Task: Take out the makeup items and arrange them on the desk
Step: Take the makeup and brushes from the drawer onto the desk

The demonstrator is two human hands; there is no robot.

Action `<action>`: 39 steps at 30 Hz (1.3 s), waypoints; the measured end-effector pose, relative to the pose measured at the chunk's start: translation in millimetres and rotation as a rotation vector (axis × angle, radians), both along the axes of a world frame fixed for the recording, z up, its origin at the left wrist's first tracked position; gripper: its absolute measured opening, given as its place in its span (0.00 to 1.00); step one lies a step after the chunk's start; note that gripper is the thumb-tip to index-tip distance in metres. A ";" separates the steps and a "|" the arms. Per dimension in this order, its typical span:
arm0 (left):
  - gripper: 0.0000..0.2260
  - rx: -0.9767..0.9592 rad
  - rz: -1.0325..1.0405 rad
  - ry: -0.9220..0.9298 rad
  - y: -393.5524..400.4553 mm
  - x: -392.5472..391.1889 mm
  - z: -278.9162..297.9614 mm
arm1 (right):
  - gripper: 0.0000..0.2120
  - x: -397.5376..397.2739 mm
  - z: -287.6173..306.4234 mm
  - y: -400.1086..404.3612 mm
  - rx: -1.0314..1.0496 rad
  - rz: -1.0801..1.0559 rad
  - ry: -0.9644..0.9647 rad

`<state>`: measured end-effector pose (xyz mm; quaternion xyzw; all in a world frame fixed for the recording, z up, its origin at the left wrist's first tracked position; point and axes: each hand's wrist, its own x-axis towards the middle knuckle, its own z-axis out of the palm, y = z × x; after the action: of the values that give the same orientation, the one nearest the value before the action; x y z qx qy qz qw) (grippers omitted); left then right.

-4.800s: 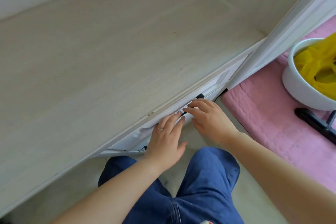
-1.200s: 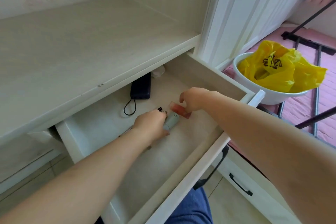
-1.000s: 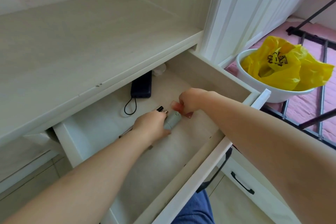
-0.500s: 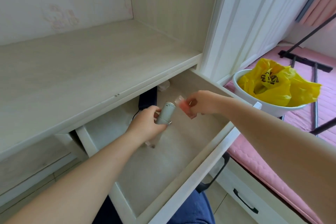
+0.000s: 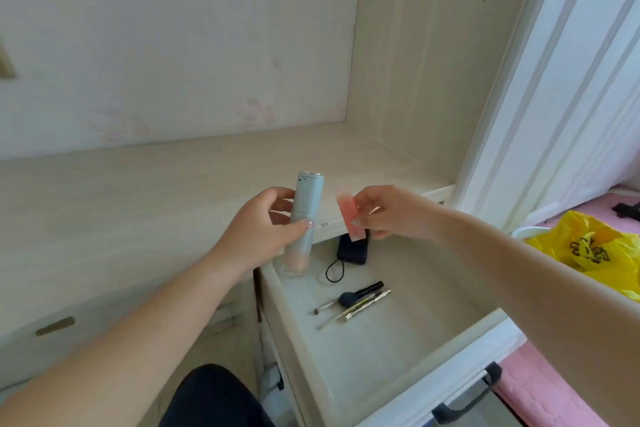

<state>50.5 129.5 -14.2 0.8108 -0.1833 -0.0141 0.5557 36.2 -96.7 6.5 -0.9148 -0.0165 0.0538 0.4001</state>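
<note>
Left hand (image 5: 258,236) holds a pale blue-grey tube (image 5: 304,222) upright, grip wrapped around its middle, thumb across the front; the tube's lower end is clear with beige content, and a small dark mark near its top is too blurred to read. Right hand (image 5: 388,215) pinches a small pink stick (image 5: 350,218) between thumb and fingertips, tilted, its top leaning toward 11 o'clock; no legible label on it. Both items are in the air, above the desk's front edge and the back of the open drawer (image 5: 381,340), tube at 9 o'clock of the stick, close but apart. Desk (image 5: 156,191): pale wood grain, bare where visible, set in an alcove with a pale faintly patterned wall behind and a wood-grain side panel at 3 o'clock. Drawer floor carries a dark pouch (image 5: 353,248) with a loop cord at the back, and toward 6 o'clock of it a cluster: a dark-headed brush (image 5: 343,300), a black pencil (image 5: 367,289), a silver patterned stick (image 5: 367,303). Drawer front has a dark handle. At 3 o'clock of the scene, a yellow bag (image 5: 595,246) with black print, not legible, sits in a white bowl on pink bedding (image 5: 554,385). Dark trousers at 6 o'clock.
</note>
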 end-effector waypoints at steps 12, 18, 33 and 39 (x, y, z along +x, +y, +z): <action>0.16 -0.079 0.423 -0.070 195.9 33.8 36.5 | 0.09 92.5 28.1 192.0 0.281 0.295 -0.012; 0.16 -0.091 0.563 -0.077 286.2 64.5 32.9 | 0.09 144.3 24.4 292.2 0.340 0.371 0.032; 0.17 -0.122 0.778 -0.097 410.0 166.4 0.6 | 0.10 254.9 -27.9 454.3 0.333 0.275 -0.003; 0.18 -0.114 0.796 -0.112 416.2 202.0 -6.8 | 0.13 287.2 -39.4 471.0 0.254 0.257 -0.003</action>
<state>252.5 545.7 -20.9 0.7857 0.1146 0.2567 0.5510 323.4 374.3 -32.9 -0.8473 -0.1405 0.1008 0.5021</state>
